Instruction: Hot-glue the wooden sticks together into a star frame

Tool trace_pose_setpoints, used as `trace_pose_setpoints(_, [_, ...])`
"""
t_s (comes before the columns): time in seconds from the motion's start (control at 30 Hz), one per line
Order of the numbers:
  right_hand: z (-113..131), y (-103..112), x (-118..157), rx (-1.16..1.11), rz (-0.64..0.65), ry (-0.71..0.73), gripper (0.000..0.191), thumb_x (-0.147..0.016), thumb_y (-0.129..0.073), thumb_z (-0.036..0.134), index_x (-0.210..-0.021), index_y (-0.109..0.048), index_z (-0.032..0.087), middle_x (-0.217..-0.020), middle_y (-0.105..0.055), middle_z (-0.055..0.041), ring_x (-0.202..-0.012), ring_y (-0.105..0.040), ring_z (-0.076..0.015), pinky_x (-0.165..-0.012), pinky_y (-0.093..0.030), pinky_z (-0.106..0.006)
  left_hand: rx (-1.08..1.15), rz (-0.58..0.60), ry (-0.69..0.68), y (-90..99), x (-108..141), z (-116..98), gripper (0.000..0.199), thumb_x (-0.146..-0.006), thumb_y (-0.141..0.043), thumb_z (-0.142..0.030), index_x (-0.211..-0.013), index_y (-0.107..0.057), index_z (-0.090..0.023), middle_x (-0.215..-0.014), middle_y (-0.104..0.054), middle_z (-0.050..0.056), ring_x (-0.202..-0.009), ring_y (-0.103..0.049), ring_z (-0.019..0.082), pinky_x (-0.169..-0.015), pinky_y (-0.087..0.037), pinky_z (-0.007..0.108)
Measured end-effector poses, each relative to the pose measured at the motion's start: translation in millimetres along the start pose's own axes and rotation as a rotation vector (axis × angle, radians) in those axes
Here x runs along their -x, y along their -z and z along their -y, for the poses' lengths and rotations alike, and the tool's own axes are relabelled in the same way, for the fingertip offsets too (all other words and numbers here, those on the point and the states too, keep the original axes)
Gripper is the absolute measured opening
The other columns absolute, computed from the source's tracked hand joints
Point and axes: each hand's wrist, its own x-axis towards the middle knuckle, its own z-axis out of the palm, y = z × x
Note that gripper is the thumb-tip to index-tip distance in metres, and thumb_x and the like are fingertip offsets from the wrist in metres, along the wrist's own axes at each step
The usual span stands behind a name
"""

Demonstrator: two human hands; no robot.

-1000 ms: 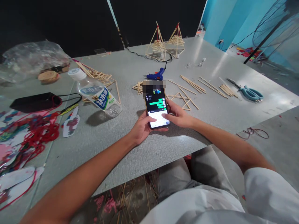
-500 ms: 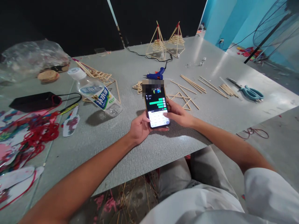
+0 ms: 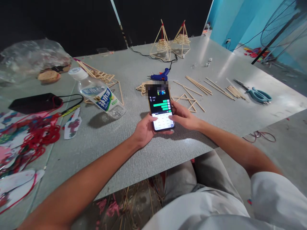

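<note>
Gripping smartphone (image 3: 162, 105) two-handed

Holding with left hand (image 3: 144, 131) at lower left edge and right hand (image 3: 183, 117) at right edge, both closed on it, with thumbs over the lit on-screen keyboard. Over near part of counter (image 3: 134, 163), screen toward head camera, green chat bubbles on black. Just beyond top edge: blue glue gun (image 3: 160, 76). To the right, going outward: flat stick frame (image 3: 191, 101), loose wooden sticks (image 3: 199, 85), blue-handled scissors (image 3: 257, 95). To the left: white-capped plastic bottle (image 3: 105, 97), then red cord (image 3: 40, 135). At far side: two stick pyramids (image 3: 163, 44).
</note>
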Motion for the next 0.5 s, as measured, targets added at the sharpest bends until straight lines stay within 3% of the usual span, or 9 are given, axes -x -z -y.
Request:
trace_pose_setpoints(0.2, [4.0, 1.1, 0.6, 0.001, 0.014, -0.001, 0.071, -0.101, -0.087, 0.048, -0.163, -0.058, 0.028, -0.138, -0.08, -0.0101, -0.12, -0.077, -0.0278, -0.105, -0.065, -0.043, 0.015, 0.028, -0.018, 0.3, 1.5, -1.3, 0.049, -0.078, -0.073, -0.025, -0.126, -0.08, -0.02, -0.141, -0.084, 0.014, -0.125, -0.08, 0.046, -0.102, -0.07, 0.081])
trace_pose_setpoints(0.5, [1.1, 3.6, 1.2, 0.012, 0.01, -0.012, 0.07, -0.099, -0.086, 0.042, -0.162, -0.06, 0.028, -0.136, -0.081, -0.0098, -0.118, -0.077, -0.0276, -0.102, -0.066, -0.042, 0.01, 0.026, -0.007, 2.9, -2.2, 2.6, 0.051, -0.087, -0.075, -0.031, -0.137, -0.078, -0.019, -0.148, -0.082, 0.016, -0.129, -0.08, 0.045, -0.102, -0.073, 0.076])
